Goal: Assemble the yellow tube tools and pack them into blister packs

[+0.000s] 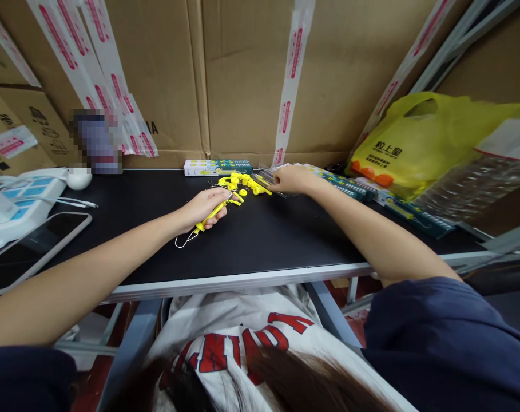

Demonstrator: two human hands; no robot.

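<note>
My left hand [208, 208] is closed around a yellow plastic tool [211, 217] with a bent wire loop at its lower end, held above the black table. Further right, my right hand [290, 178] reaches to a clear plastic bag [266, 177] with yellow pieces inside, its fingers closed on the bag's edge. Several loose yellow parts [234, 181] lie in a small heap between the two hands. Behind the heap sits a green and white box [218, 167] against the cardboard.
More green and white boxes [418, 216] run along the right, beside a yellow carrier bag [409, 143] and a clear plastic package [465, 186]. On the left are a power strip [32, 200], cables, a tablet [32, 252] and an upright phone [99, 143]. Cardboard [242, 86] stands behind the table.
</note>
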